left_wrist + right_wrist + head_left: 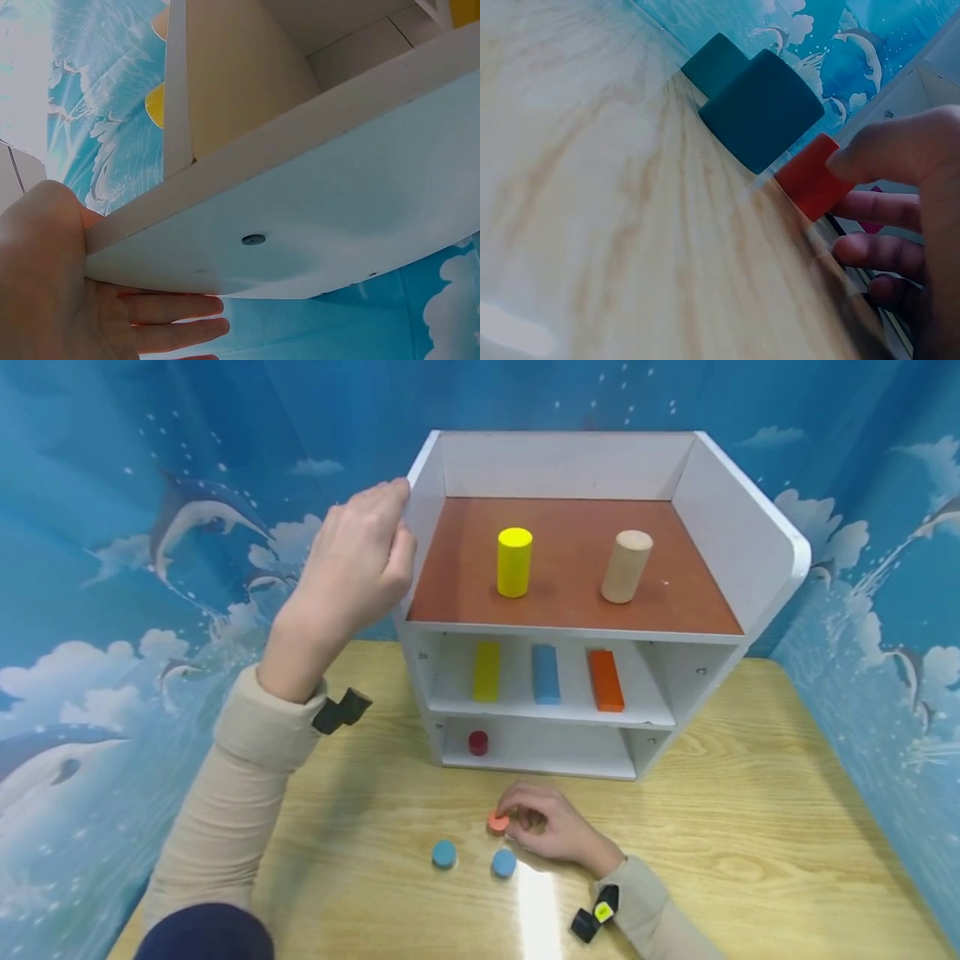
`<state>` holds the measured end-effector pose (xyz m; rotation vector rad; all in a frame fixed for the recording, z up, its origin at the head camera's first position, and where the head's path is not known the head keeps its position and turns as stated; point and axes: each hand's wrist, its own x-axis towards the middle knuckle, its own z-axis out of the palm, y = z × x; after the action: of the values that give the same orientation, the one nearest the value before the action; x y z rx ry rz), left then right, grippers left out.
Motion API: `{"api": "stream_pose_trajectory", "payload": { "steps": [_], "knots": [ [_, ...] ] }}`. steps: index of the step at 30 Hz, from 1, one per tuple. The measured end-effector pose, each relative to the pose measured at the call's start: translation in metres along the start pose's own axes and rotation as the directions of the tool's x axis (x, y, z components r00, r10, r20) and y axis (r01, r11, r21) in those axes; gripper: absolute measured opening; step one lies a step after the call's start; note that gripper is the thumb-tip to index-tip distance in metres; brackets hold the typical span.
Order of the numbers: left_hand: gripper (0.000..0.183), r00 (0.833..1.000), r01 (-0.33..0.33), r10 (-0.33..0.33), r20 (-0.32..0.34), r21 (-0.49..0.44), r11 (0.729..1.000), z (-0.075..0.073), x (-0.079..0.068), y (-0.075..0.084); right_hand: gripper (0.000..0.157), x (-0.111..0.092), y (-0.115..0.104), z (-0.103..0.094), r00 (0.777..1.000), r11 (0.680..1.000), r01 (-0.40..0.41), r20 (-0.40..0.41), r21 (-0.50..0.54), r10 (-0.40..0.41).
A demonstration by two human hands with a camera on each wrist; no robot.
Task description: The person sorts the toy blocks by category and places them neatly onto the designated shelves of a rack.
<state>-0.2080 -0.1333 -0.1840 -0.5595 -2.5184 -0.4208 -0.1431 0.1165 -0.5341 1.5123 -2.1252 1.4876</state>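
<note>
At the shelf unit's left side, my left hand (351, 553) grips the front edge of the white side panel (315, 195). In the left wrist view the thumb is mostly hidden by the panel, and the fingers stretch along its outer face. Down on the table, my right hand (551, 827) pinches a small orange cylinder block (497, 823) between thumb and index finger. The other fingers are loosely bent behind the block (815, 176) in the right wrist view. Two short blue cylinder blocks (444, 854) (504, 863) stand close to it on the table.
On the brown top shelf (566, 543) stand a yellow cylinder (514, 562) and a plain wooden cylinder (627, 567). Yellow (487, 672), blue (546, 674) and orange-red (606, 680) flat blocks lie on the middle shelf. A dark red cylinder (477, 743) sits on the bottom shelf.
</note>
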Motion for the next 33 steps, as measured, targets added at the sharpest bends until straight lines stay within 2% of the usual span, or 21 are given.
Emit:
{"api": "stream_pose_trajectory", "payload": {
  "steps": [7, 12, 18, 26, 33],
  "knots": [
    [0.049, 1.000, -0.003, 0.003, 0.000, -0.001, 1.000, -0.001, 0.001, 0.000, 0.034, -0.001, 0.000, 0.001, 0.995, 0.991, -0.083, 0.048, -0.103, 0.088],
    [0.048, 1.000, -0.017, 0.017, -0.008, -0.003, 1.000, 0.000, 0.001, 0.000, 0.032, -0.001, 0.000, 0.001, 0.994, 0.987, -0.082, 0.058, -0.137, 0.090],
    [0.048, 1.000, -0.020, 0.020, -0.017, -0.002, 1.000, 0.001, 0.001, -0.001, 0.033, 0.000, -0.001, 0.002, 0.996, 0.991, -0.076, 0.027, -0.110, 0.080],
    [0.048, 1.000, -0.008, 0.008, -0.012, -0.001, 1.000, 0.000, 0.001, 0.000, 0.038, 0.004, -0.001, 0.003, 0.996, 0.993, 0.009, -0.083, -0.121, -0.019],
    [0.048, 1.000, -0.012, 0.012, -0.018, -0.004, 1.000, 0.000, 0.001, 0.000, 0.042, 0.022, -0.022, -0.005, 0.972, 0.985, 0.083, -0.206, -0.150, -0.114]
  ]
}}
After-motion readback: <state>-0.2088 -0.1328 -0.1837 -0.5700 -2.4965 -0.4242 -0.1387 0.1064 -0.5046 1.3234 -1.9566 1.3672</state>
